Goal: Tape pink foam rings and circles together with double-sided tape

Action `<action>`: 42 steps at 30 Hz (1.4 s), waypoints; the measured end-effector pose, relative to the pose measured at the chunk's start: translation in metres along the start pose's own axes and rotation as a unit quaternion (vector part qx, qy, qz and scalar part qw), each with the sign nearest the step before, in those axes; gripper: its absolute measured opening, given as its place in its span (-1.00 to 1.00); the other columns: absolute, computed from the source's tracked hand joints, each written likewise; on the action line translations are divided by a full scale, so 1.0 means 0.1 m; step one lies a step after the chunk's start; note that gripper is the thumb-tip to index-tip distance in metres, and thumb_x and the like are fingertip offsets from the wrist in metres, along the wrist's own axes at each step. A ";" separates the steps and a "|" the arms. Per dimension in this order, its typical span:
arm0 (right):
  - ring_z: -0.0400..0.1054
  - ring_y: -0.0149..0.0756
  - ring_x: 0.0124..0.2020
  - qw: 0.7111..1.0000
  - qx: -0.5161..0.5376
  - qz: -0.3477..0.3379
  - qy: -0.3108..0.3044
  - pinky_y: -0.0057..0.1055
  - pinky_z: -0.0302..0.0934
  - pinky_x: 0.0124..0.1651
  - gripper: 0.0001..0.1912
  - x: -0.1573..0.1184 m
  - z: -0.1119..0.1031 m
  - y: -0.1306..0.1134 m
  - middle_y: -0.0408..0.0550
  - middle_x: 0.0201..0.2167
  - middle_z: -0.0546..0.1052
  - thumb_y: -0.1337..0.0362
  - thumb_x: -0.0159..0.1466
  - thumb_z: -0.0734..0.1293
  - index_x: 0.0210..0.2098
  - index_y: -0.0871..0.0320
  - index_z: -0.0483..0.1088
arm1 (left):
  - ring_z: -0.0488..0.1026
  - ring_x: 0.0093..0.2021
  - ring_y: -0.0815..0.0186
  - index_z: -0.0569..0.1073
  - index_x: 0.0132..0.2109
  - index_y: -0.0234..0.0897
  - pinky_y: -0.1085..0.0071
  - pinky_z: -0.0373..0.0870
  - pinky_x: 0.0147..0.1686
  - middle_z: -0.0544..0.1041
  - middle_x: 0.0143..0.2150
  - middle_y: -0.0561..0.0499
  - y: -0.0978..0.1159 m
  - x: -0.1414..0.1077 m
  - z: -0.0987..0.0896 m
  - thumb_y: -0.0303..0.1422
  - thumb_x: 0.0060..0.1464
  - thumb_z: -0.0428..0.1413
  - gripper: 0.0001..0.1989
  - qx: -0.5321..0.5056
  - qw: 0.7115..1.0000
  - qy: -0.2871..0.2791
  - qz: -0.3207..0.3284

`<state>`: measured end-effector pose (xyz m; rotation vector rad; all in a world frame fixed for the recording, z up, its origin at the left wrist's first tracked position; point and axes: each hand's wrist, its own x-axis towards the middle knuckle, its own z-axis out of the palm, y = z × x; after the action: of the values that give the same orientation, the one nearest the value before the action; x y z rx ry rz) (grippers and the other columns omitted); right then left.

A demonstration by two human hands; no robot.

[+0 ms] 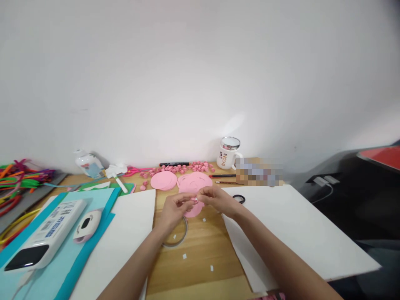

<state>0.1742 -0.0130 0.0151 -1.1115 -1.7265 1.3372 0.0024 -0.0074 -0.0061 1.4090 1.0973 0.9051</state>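
Observation:
My left hand [178, 208] and my right hand [215, 198] meet above the wooden table, fingers pinched together on a small pink and white piece [196, 199]. Behind and partly beneath them lie pink paper circles [164, 180], some overlapping. Small pink crumpled pieces [200, 166] are heaped near the wall. A ring of tape [186, 233] lies under my left wrist, partly hidden by it. Several small white squares, one of them a loose square [184, 256], are scattered on the wood.
White sheets [293, 225] flank the middle. A white mug [228, 154] stands at the back. On the left are blue paper [103, 208], a white box-shaped device [46, 233], a bottle [89, 164] and colourful pipe cleaners [28, 179]. A black ring [239, 196] lies right of my right hand.

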 end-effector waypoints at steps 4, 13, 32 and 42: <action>0.05 -0.51 -0.58 0.999 0.020 0.017 -0.029 -0.55 -0.01 -0.50 -0.71 0.03 -0.03 0.09 -0.24 -0.63 0.21 0.11 0.11 0.24 -0.58 0.21 0.24 | 0.45 -0.47 0.33 0.55 -0.30 -0.31 0.51 0.34 -0.52 0.58 -0.41 -0.05 -0.02 0.01 -0.01 -0.33 -0.15 0.17 -0.79 0.005 1.000 -0.015 0.004; 0.13 -0.47 -0.54 0.998 -0.037 0.019 -0.045 -0.54 0.03 -0.46 -0.80 0.05 -0.06 0.23 -0.21 -0.61 0.28 0.24 0.11 0.22 -0.56 0.23 0.30 | 0.45 -0.48 0.37 0.56 -0.30 -0.29 0.54 0.34 -0.52 0.59 -0.41 -0.04 0.02 0.01 0.02 -0.39 -0.18 0.19 -0.80 -0.011 0.999 -0.030 -0.032; 0.32 -0.44 -0.58 0.992 0.016 0.005 0.128 -0.52 0.22 -0.48 -0.92 0.03 0.17 0.30 -0.19 -0.58 0.41 0.35 0.03 0.28 -0.43 0.18 0.30 | 0.47 -0.32 0.31 0.55 -0.28 -0.23 0.42 0.37 -0.25 0.58 -0.25 -0.01 0.00 -0.02 0.04 -0.45 -0.04 0.07 -0.81 0.194 0.972 0.021 0.131; 0.34 -0.41 -0.52 0.989 -0.067 0.007 0.131 -0.50 0.22 -0.43 -0.92 0.04 0.17 0.29 -0.10 -0.54 0.46 0.34 0.05 0.26 -0.54 0.20 0.36 | 0.44 -0.35 0.34 0.52 -0.29 -0.25 0.47 0.36 -0.32 0.55 -0.33 0.01 -0.02 0.00 0.05 -0.48 -0.04 0.03 -0.81 0.184 0.973 0.018 0.140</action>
<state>0.1641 -0.0130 -0.0171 -1.3135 -1.6339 1.0417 0.0065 -0.0089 -0.0087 1.8957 1.1521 0.9622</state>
